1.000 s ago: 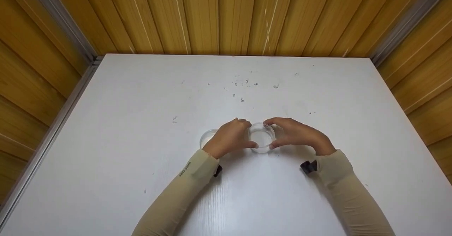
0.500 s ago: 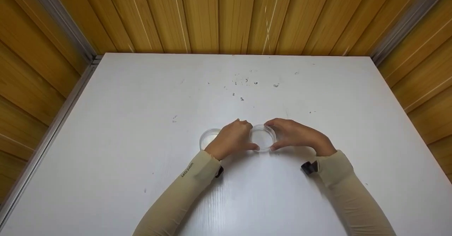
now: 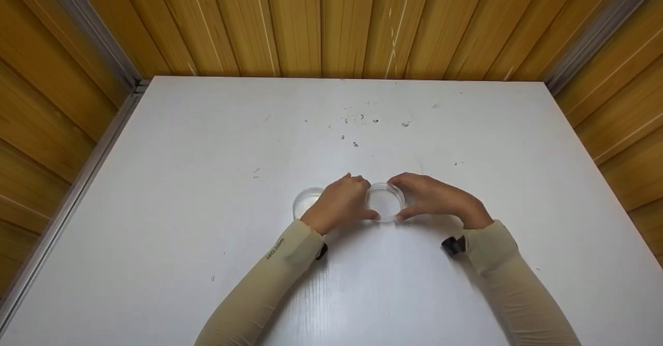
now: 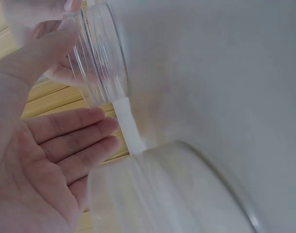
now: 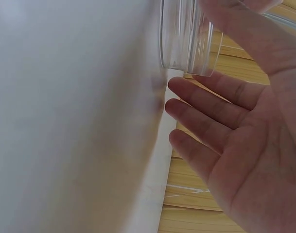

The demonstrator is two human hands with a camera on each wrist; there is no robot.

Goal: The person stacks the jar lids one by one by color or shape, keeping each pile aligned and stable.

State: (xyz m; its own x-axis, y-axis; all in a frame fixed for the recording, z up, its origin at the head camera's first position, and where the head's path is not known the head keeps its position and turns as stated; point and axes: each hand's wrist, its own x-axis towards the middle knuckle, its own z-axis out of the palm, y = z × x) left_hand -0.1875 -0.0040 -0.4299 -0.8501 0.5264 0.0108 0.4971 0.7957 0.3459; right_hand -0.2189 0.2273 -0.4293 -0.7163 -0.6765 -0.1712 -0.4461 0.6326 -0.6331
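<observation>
Two clear petri dishes [image 3: 385, 204], one stacked over the other, sit on the white table between my hands. From the left, my left hand [image 3: 339, 204] pinches the stack's side between thumb and index finger; the other fingers extend loosely, as the left wrist view shows. On the opposite side my right hand [image 3: 432, 196] grips the stack with thumb and forefinger, its remaining fingers spread beneath. Both dish walls [image 4: 101, 53] show close together in the left wrist view. Another clear round dish [image 3: 305, 204] lies to the left, partly covered by my left hand.
The white table [image 3: 155, 206] has small dark scuffs [image 3: 355, 144] toward its far side. Wood-look panels [image 3: 295, 25] rise along the back and both sides. A metal rail [image 3: 67, 208] borders the left edge.
One second ago the upper dish sat offset over the lower one, with clear rims overlapping; now the rims line up as a stack. In the last half second the hands have stayed still.
</observation>
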